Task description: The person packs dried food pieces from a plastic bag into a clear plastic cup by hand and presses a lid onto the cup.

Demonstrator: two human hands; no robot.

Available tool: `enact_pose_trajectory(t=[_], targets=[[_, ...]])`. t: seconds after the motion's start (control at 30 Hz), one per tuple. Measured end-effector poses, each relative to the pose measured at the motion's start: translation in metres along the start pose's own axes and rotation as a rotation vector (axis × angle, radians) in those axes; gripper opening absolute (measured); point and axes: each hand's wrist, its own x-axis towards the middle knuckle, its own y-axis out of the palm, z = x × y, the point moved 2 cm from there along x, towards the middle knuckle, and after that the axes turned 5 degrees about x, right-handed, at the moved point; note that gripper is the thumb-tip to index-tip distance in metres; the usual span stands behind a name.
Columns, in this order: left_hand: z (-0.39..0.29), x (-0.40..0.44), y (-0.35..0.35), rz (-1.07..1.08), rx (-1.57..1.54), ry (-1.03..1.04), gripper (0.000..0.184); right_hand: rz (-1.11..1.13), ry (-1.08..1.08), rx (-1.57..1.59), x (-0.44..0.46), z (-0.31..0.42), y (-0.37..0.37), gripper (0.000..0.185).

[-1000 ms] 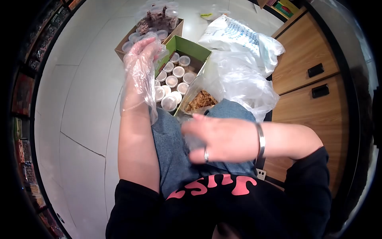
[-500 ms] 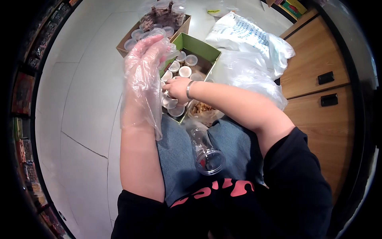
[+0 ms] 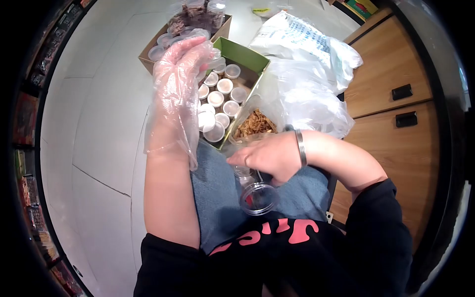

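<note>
My left hand (image 3: pixel 184 55) is raised in a clear plastic glove, its fingers stretched out beside the green box (image 3: pixel 242 54). I can make out nothing held in it. My right hand (image 3: pixel 271 157) is bare, with a bracelet at the wrist. Its fingers curve over the upper end of a clear plastic jar (image 3: pixel 260 199), which lies on my lap between the thighs. The hand hides part of that jar. Just beyond it, a clear bag holds brown dried strips (image 3: pixel 255 124). Several small lidded jars (image 3: pixel 215 98) stand in the green box.
Behind the green box stands a cardboard box (image 3: pixel 148 58) with several filled jars (image 3: pixel 216 15). White plastic bags (image 3: pixel 311 94) and a printed sack (image 3: pixel 292 37) lie to the right, beside wooden cabinets (image 3: pixel 391 148). Packed shelves (image 3: pixel 29 119) line the left.
My right hand has left the lidded jars in the green box and come back toward my lap, over the clear jar. My left hand stays raised in nearly the same place.
</note>
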Motion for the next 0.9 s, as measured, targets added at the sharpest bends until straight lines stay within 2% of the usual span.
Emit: enact_pose_trajectory(t=[0.03, 0.1, 0.17, 0.2, 0.23, 0.3, 0.33, 0.37, 0.4, 0.43, 0.47, 0.5, 0.57, 0.63, 0.67, 0.7, 0.77, 0.8, 0.83, 0.87, 0.9], targets=[[0.002, -0.001, 0.001, 0.021, -0.023, 0.013, 0.023, 0.008, 0.110, -0.073, -0.006, 0.015, 0.002, 0.082], [0.006, -0.007, 0.003, 0.055, -0.038, -0.007, 0.022, -0.042, 0.080, -0.075, -0.013, 0.020, 0.022, 0.080], [0.007, -0.011, 0.006, 0.025, 0.003, -0.016, 0.026, -0.142, 0.065, -0.288, -0.018, 0.028, 0.030, 0.077], [0.008, -0.010, 0.005, 0.046, 0.034, -0.024, 0.025, -0.255, -0.009, -0.269, -0.019, 0.030, 0.034, 0.075], [0.009, -0.011, 0.005, 0.057, 0.043, -0.016, 0.025, -0.271, -0.009, -0.271, -0.024, 0.028, 0.034, 0.075], [0.010, -0.016, 0.004, 0.115, 0.101, -0.032, 0.027, -0.283, -0.056, 0.031, -0.038, 0.020, 0.024, 0.074], [0.012, -0.020, 0.003, 0.123, 0.166, -0.074, 0.027, -0.388, -0.184, 0.131, -0.052, 0.016, 0.012, 0.073], [0.012, -0.025, 0.003, 0.134, 0.176, -0.078, 0.027, -0.461, -0.056, 0.197, -0.069, 0.010, 0.003, 0.072], [0.011, -0.030, 0.005, 0.194, 0.296, -0.094, 0.026, -0.667, -0.076, 0.233, -0.085, -0.002, -0.001, 0.076], [0.011, -0.033, 0.006, 0.253, 0.420, -0.105, 0.025, -0.706, 0.152, 0.215, -0.105, -0.005, -0.010, 0.076], [0.015, -0.036, 0.004, 0.289, 0.496, -0.093, 0.022, -0.836, 0.222, 0.278, -0.120, -0.008, -0.014, 0.075], [0.010, -0.044, 0.012, 0.327, 0.551, -0.121, 0.020, -0.893, 0.391, 0.298, -0.133, -0.011, -0.016, 0.076], [0.015, -0.047, 0.018, 0.454, 0.783, -0.084, 0.018, -0.951, 0.541, 0.322, -0.147, -0.017, -0.016, 0.070], [0.025, -0.043, 0.039, 0.706, 1.189, 0.151, 0.017, -1.019, 0.521, 0.309, -0.154, -0.031, -0.006, 0.070], [0.031, -0.049, 0.049, 0.786, 1.212, 0.238, 0.016, -1.080, 0.494, 0.290, -0.156, -0.036, -0.001, 0.070], [0.045, -0.044, 0.062, 0.816, 1.219, -0.133, 0.016, -1.056, 0.541, 0.355, -0.162, -0.035, 0.003, 0.071], [0.088, -0.040, 0.084, 1.199, 1.404, 0.581, 0.018, -1.165, 0.483, 0.297, -0.177, -0.041, 0.017, 0.075], [0.104, -0.043, 0.097, 1.280, 1.508, 0.386, 0.021, -1.138, 0.522, 0.245, -0.183, -0.046, 0.023, 0.075], [0.129, -0.040, 0.106, 1.445, 1.631, 0.475, 0.016, -1.111, 0.561, 0.193, -0.187, -0.051, 0.029, 0.075], [0.155, -0.039, 0.112, 1.585, 1.843, 0.464, 0.018, -1.054, 0.538, 0.207, -0.189, -0.052, 0.033, 0.076], [0.187, -0.036, 0.115, 1.579, 1.910, 0.344, 0.020, -1.003, 0.512, 0.268, -0.190, -0.049, 0.031, 0.075]])
